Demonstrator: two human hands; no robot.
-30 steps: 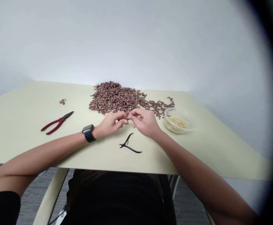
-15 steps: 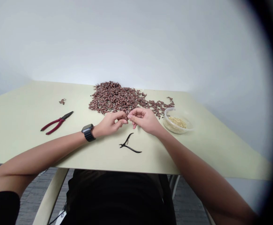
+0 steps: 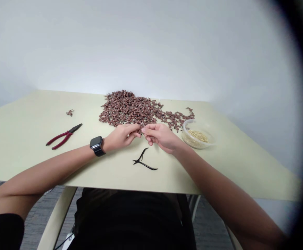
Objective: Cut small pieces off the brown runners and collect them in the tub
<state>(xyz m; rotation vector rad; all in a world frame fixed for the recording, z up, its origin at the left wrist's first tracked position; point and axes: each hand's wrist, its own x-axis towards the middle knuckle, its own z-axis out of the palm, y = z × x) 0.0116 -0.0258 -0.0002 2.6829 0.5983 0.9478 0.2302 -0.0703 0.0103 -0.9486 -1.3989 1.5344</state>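
Observation:
My left hand [image 3: 124, 135] and my right hand [image 3: 159, 136] meet fingertip to fingertip at the near edge of a heap of small reddish-brown pieces [image 3: 129, 109]. Both are closed in a pinch, thumbs against forefingers. A tiny brown piece seems to sit between them, but its kind is too small to make out. Just below the hands lie black cuticle nippers [image 3: 142, 160], handles spread. To the right of my right hand stands a round clear plastic tub [image 3: 186, 133] with small gold-coloured bits [image 3: 198, 135] inside.
Red-handled pliers [image 3: 65, 136] lie on the left of the pale yellow table [image 3: 94, 177]. Beyond them is a small brown cluster [image 3: 69, 113]. A strand of brown pieces [image 3: 177, 118] trails right from the heap. The wall [image 3: 141, 45] rises behind the table.
My fingers have shifted slightly, the left fingers drawing closer to the right fingertips and the left wrist turning a little. The tools, heap and tub lie as before.

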